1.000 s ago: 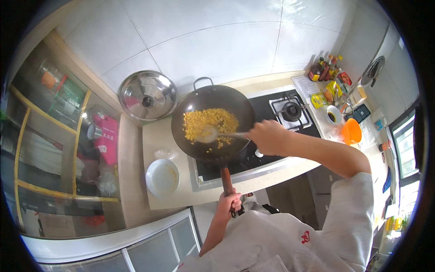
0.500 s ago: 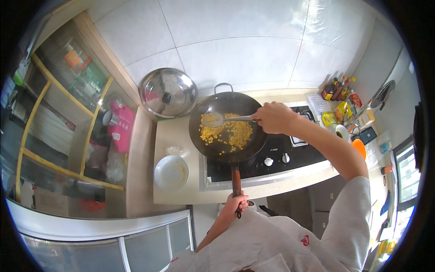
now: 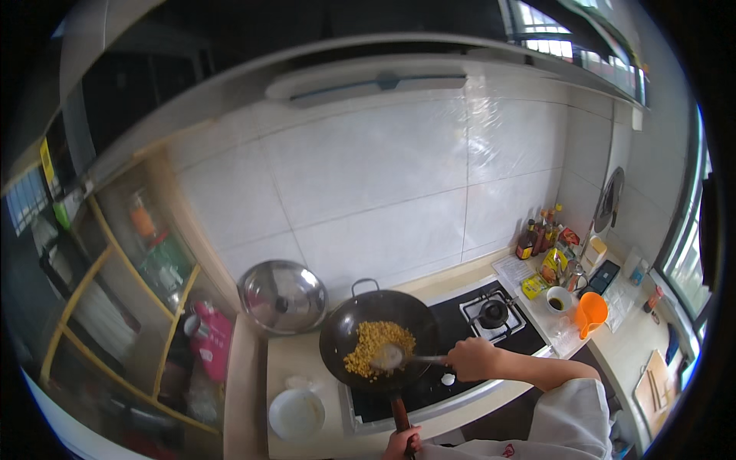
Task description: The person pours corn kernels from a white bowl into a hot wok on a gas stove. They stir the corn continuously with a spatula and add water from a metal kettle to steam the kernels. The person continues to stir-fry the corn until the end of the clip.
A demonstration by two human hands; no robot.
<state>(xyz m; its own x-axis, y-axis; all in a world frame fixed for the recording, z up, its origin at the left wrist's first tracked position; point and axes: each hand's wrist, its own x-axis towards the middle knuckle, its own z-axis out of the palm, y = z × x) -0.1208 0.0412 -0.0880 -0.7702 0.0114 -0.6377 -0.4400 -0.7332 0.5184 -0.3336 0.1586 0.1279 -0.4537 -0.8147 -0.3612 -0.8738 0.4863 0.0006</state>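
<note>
A dark wok [image 3: 337, 337] sits on the left side of the black gas stove, with yellow corn kernels [image 3: 381, 335] heaped in it. My left hand [image 3: 402, 443] is closed around the wok's wooden handle [image 3: 400, 414] at the near side. In my right hand [image 3: 472, 359] is the handle of a metal spatula [image 3: 420, 359], gripped from the right of the wok. The spatula's blade rests among the kernels, near the middle of the wok.
A steel lid [image 3: 284, 297] leans on the wall behind the wok. A white plate [image 3: 297, 415] lies left of the stove. On the right stand a second burner [image 3: 493, 313], a bowl of dark liquid [image 3: 558, 300], an orange container [image 3: 591, 313] and sauce bottles [image 3: 527, 241]. A range hood [image 3: 376, 84] hangs above.
The view has tilted up, bringing in the range hood and lowering the wok in the picture. The spatula has moved from the wok's left side to its near middle, and the kernels are gathered closer together.
</note>
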